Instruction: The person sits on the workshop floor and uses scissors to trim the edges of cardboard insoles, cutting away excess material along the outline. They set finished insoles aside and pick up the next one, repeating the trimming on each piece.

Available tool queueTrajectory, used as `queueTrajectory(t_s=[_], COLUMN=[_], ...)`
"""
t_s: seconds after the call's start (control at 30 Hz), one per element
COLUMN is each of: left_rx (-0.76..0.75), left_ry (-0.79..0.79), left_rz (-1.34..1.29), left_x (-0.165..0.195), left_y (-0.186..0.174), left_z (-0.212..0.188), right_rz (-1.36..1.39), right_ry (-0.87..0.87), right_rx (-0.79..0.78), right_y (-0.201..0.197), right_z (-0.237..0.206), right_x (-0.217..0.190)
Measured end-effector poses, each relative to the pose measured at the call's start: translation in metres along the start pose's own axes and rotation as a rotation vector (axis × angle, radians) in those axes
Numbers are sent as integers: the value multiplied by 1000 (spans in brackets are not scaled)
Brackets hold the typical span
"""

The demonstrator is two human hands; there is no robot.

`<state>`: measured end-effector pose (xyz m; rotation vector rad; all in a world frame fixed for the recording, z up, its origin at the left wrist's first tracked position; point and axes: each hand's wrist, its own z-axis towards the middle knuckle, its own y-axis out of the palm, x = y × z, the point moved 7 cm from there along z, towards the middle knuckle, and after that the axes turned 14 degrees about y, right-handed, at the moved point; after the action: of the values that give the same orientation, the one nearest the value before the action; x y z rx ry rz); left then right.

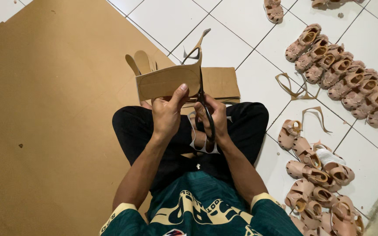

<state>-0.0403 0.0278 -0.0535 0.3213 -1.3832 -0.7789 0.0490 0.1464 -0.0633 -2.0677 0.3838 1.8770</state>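
Left hand point(166, 114) pinches a flat tan cardboard piece point(167, 82) with a curved cut edge, held above the lap. Right hand point(213, 117) is closed through black scissors point(201, 89), blades up against the piece. Big brown cardboard sheet point(44, 122) covers white floor tiles point(259, 83); small pinkish sandals point(342, 74) lie in rows at right.

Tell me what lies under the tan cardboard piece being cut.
Under the tan cardboard piece lies a flat stack of brown cardboard sheets on white floor tiles; the stack's left part is hidden.
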Motion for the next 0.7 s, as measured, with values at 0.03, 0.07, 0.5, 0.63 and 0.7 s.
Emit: queueTrajectory(t_s=[0.03, 0.07, 0.5, 0.63, 0.7], left_rx=[-9, -16, -107, -170, -195], left_ry=[0, 0, -78, -93, -65], left_rz=[9, 19, 112, 186, 182], left_x=[1, 2, 3, 1, -1], left_y=[1, 1, -4, -10, -8], left_z=[0, 1, 8, 12, 13], right_rz=[-6, -11, -84, -101, -122], right_ry=[-3, -5, -64, -37, -16], right_rx=[0, -2, 34, 35, 52], right_y=[0, -1, -4, -7, -7], right_z=[0, 0, -7, -8, -7], right_x=[-1, -2, -15, -11, -8])
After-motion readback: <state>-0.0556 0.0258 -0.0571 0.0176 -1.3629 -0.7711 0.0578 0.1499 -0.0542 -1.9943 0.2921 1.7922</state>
